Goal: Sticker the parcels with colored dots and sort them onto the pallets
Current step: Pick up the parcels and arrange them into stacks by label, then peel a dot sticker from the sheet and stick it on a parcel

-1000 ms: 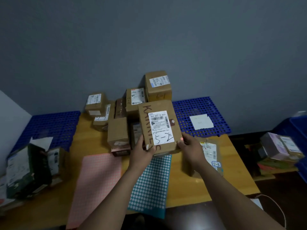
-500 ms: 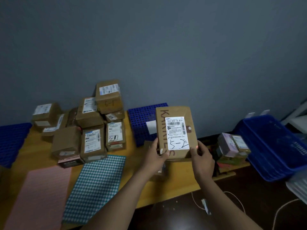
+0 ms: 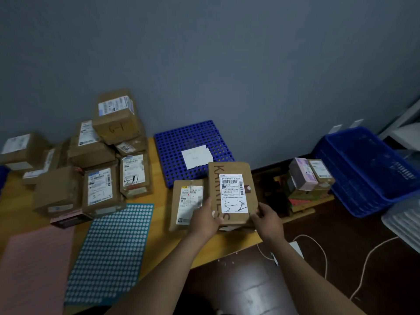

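Note:
I hold a brown cardboard parcel [image 3: 231, 192] with both hands; its white label reads "5-2" in marker. My left hand [image 3: 204, 220] grips its lower left edge and my right hand [image 3: 268, 220] grips its lower right corner. The parcel sits low over the table's right end, next to a flat brown parcel [image 3: 185, 204] lying on the wood. A blue perforated pallet [image 3: 193, 142] with a white paper note lies just behind. A teal dot-sticker sheet [image 3: 111, 253] and a pink sticker sheet [image 3: 34, 271] lie at the front left.
A heap of several labelled cardboard parcels [image 3: 100, 155] fills the table's back left. Right of the table stand a small stack of parcels [image 3: 309, 176], a blue plastic crate [image 3: 368, 169] and white trays [image 3: 404, 221]. White cables [image 3: 318, 246] trail on the dark floor.
Over the last second both hands carried the "5-2" parcel rightward, from in front of the heap to the table's right end, then lowered it beside the flat parcel near the blue pallet.

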